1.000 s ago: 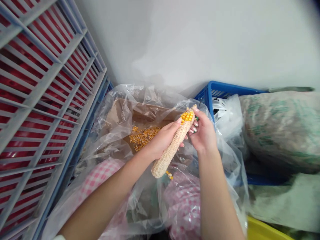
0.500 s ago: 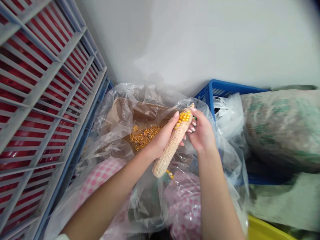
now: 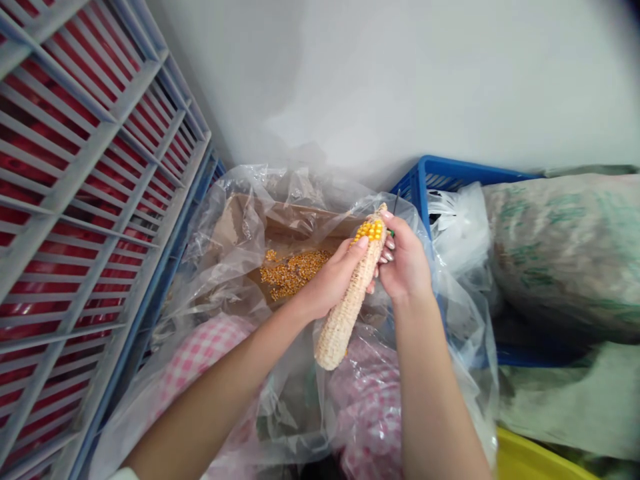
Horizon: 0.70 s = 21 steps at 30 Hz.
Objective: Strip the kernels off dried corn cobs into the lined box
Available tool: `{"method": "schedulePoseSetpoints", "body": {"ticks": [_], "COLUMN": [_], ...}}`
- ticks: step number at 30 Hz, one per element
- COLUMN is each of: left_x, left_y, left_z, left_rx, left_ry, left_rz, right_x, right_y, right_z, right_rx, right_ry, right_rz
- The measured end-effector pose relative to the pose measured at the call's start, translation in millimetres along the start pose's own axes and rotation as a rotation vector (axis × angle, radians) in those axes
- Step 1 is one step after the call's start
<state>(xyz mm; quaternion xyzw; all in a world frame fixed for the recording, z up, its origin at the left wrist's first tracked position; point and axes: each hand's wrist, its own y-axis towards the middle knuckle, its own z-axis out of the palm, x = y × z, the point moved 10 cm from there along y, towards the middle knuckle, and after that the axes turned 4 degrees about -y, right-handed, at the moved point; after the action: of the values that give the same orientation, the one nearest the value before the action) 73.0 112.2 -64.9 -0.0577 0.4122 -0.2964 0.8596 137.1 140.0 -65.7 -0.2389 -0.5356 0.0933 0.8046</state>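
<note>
A corn cob [image 3: 345, 320], mostly bare, slants between my two hands. Yellow kernels [image 3: 369, 231] cling only near its far, pointed end. My left hand [image 3: 337, 277] is closed around the middle, its thumb lying just below the kernels. My right hand [image 3: 406, 260] grips the far end, thumb on top near the tip and fingers curled under. A small green thing shows by the right fingers; I cannot make out what it is. Beneath the hands, loose kernels [image 3: 293, 270] lie in a cardboard box [image 3: 237, 223] lined or covered with clear plastic sheet [image 3: 215, 267].
A grey-blue slatted crate [image 3: 115, 120] with red contents stands at left. To the right, a blue crate [image 3: 425, 177] holds a white plastic bag [image 3: 460, 223] and a large filled sack [image 3: 560, 247]. Yellow plastic [image 3: 535, 460] shows at lower right; a wall is behind.
The cob's bare lower end has swung slightly right and down. My left thumb has shifted to the right along it, and the few kernels seen below the cob are now mostly hidden.
</note>
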Motion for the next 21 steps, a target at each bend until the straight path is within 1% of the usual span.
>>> {"method": "schedulePoseSetpoints", "body": {"ticks": [2,5,9,12,15,19,21], "left_x": [-0.1,-0.5,2.4,4.8,4.7,1.9,1.8], "left_y": [-0.5,-2.0,-3.0,-2.3,-2.4,-4.5,-5.5], "left_z": [2.1,2.4,7.3,3.9,-0.3,-0.1,2.5], "left_rx": [0.022,0.011,0.045,0.022,-0.007,-0.004,0.019], "left_ry": [0.007,-0.012,-0.124,-0.147,-0.153,-0.166,-0.173], "left_rz": [0.002,-0.012,-0.084,-0.113,-0.097,-0.046,-0.041], "right_x": [-1.0,0.1,0.0,-1.7,0.5,9.2,12.1], "right_y": [-0.9,-1.4,-1.9,-1.5,0.5,2.8,3.1], "right_z": [-0.7,-0.4,3.3,6.0,7.0,6.1,4.9], "right_rx": [-0.009,0.000,0.048,0.074,0.079,0.077,0.073], "right_ry": [-0.002,0.018,0.032,0.017,0.031,0.047,0.043], "right_rz": [0.022,0.024,0.027,0.034,-0.001,-0.090,-0.107]}}
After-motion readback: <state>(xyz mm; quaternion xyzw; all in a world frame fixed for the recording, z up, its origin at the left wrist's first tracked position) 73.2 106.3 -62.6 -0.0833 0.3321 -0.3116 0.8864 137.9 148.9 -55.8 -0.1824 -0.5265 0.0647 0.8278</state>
